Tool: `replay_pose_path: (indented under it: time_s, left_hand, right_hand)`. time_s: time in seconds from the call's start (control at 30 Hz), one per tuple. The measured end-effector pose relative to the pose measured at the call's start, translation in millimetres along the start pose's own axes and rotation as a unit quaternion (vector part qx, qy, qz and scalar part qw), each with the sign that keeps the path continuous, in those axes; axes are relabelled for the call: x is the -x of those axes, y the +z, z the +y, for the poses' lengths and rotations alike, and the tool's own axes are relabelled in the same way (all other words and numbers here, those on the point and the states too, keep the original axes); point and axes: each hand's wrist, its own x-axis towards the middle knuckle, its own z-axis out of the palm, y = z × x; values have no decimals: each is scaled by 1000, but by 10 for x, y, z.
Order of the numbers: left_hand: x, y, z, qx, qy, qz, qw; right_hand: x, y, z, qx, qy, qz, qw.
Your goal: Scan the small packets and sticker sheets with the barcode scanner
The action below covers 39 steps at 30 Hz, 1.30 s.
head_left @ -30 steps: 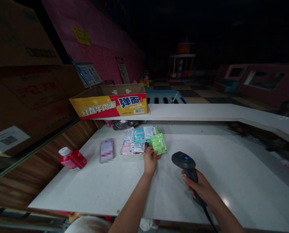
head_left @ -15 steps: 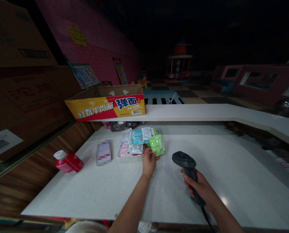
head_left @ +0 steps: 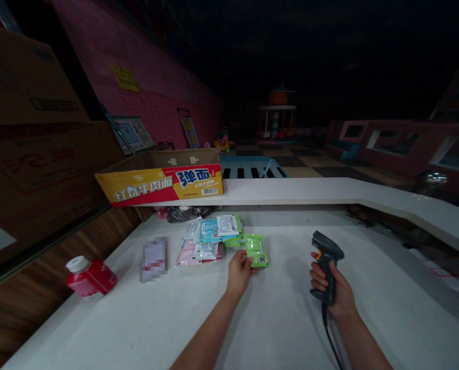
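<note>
In the head view, my left hand pinches the lower left edge of a green packet, just above the white counter. Left of it lies a pile of flat packets, among them a blue packet, a white packet and a pink packet. My right hand is wrapped round the handle of a black barcode scanner. The scanner's head points up and to the left, and its cable hangs down toward me.
A red bottle with a white cap lies tilted at left, beside a blurred-out flat item. On the raised ledge stands an open noodle carton. Brown cardboard boxes are stacked at far left.
My left hand has drawn the green packet rightward, apart from the pile. My right hand has moved right and turned the scanner more upright. The whole view has shifted slightly.
</note>
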Motion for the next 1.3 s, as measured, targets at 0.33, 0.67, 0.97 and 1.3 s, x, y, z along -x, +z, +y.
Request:
replay_pose_path:
  time_s: [0.33,0.67,0.97,1.3]
  left_hand:
    - [-295,559,182,-364,40,56,929]
    - [-138,570,100,-563,140,-144,801]
    - [-468,1028,54,-557,140,-168,801]
    - [-389,837,257,-544,168,-119,814]
  right_hand:
    - [-48,-31,53,-15,14,20,1000]
    - [-87,-29,58,5,17,22,1000]
    - [-89,-38,-35,-55,-22,47,997]
    - [-67,-71,-37,-65,-14,60,996]
